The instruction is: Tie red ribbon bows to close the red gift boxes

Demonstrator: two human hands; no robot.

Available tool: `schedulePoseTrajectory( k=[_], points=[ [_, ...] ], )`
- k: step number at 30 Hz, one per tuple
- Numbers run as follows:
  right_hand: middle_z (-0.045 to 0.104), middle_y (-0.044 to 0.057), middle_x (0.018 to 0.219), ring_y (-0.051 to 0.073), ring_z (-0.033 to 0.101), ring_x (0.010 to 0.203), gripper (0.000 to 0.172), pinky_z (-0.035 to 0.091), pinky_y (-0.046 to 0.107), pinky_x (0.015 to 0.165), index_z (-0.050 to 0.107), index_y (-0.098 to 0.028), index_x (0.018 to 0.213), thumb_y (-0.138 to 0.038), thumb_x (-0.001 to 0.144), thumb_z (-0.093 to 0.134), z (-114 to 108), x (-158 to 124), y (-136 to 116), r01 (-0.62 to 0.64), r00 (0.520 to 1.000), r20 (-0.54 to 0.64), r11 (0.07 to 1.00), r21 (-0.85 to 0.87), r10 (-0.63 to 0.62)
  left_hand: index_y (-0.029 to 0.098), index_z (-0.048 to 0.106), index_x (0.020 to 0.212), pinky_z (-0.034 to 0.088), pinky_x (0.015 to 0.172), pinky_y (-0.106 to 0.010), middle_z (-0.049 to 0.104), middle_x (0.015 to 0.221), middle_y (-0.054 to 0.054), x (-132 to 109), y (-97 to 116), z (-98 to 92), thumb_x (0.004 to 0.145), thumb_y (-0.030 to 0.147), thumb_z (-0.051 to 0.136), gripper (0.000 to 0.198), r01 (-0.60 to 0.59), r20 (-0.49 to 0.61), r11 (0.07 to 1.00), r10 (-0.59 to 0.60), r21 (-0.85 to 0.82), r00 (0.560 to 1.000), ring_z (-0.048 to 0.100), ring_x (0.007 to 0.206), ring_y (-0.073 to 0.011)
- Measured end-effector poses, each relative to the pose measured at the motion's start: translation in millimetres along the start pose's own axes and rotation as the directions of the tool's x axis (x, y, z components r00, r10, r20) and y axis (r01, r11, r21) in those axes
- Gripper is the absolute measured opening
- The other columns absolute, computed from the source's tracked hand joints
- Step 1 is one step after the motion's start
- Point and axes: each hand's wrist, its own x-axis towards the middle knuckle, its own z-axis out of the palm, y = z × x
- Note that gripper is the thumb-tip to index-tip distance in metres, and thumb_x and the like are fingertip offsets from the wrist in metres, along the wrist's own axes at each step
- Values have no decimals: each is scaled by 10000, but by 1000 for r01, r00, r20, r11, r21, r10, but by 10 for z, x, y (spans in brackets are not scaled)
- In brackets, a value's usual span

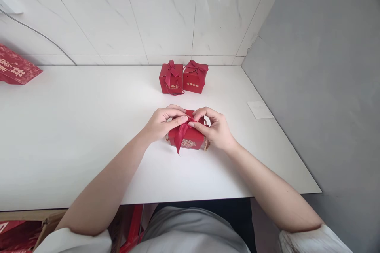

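A small red gift box (196, 142) with a gold round emblem stands on the white table in front of me. Gold cord handles show at its sides. On its top lies a red ribbon (179, 139), one tail hanging down the front face. My left hand (163, 121) reaches in from the left, its thumb and fingers closed on the ribbon at the knot. From the other side my right hand (216, 126) pinches the ribbon too, thumb and index finger close together. The fingers partly cover the knot and the lid.
Behind stand two red boxes tied with bows, a left one (171, 79) and a right one (195, 79). A white paper piece (260, 110) lies by the table's right edge. A red patterned bag (18, 67) is far left; a cardboard box (50, 223) sits below the table.
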Motion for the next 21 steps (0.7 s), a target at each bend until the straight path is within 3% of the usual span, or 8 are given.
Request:
schedulePoseTrajectory(
  k=[4, 8, 14, 17, 21],
  points=[
    [644, 24, 886, 186, 601, 834, 157, 489, 347, 755, 630, -228, 808, -337, 855, 733, -10, -5, -12, 32, 999, 14, 999, -17, -32, 220, 760, 917, 545, 892, -321, 656, 1139, -64, 6, -2, -18, 894, 403, 663, 208, 3, 30, 999, -2, -38, 1000, 647, 1042, -200],
    [646, 26, 901, 187, 618, 877, 125, 494, 348, 801, 628, -224, 820, -300, 874, 711, -3, -7, -27, 30, 999, 14, 1000, -6, -30, 222, 691, 1070, 538, 902, -321, 661, 1125, -55, -17, 27, -28, 822, 274, 737, 258, -83, 97, 996, 78, 40, 992, 653, 1012, -193],
    [635, 25, 912, 186, 603, 852, 111, 496, 348, 770, 632, -230, 832, -299, 868, 711, 2, -14, -22, -2, 1000, 17, 1000, -10, 2, 224, 660, 1091, 550, 796, -273, 690, 1083, -42, -42, 57, -11, 819, 55, 519, 350, -19, 87, 996, 11, 84, 996, 665, 984, -177],
    [632, 19, 897, 169, 585, 810, 98, 472, 326, 725, 628, -227, 826, -265, 867, 709, 3, -14, -20, 8, 1000, 8, 1000, -18, -8, 220, 653, 1107, 553, 802, -299, 696, 1088, -52, -48, 64, 6, 861, 99, 465, 332, 26, 95, 1000, -26, 1, 995, 674, 977, -187],
    [623, 11, 883, 151, 566, 775, 99, 465, 313, 709, 627, -223, 819, -258, 872, 703, 14, -8, -35, 0, 1000, -9, 1000, -13, 0, 223, 624, 1193, 525, 946, -356, 659, 1215, -73, -69, 115, 48, 861, 223, 611, 332, -20, 113, 999, 16, 34, 993, 632, 1113, -224]
  ],
)
